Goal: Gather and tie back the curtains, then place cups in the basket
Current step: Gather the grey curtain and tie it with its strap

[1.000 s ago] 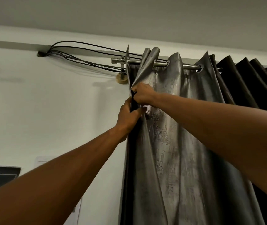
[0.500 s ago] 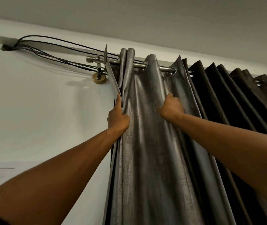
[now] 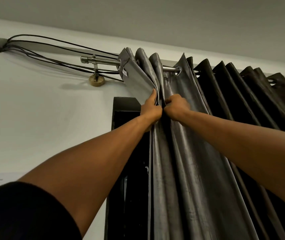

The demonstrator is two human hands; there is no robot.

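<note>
While both arms reach up, the left hand (image 3: 151, 110) grips the grey curtain's (image 3: 186, 153) leading edge, fingers curled round the bunched folds just under the rod (image 3: 103, 62). Right beside it, almost touching, the right hand (image 3: 177, 105) clenches the next pleat, and a dark window frame (image 3: 126, 108) shows at left.

Two bare forearms, black short sleeve (image 3: 17, 210) on the left upper arm, no jewellery visible
</note>
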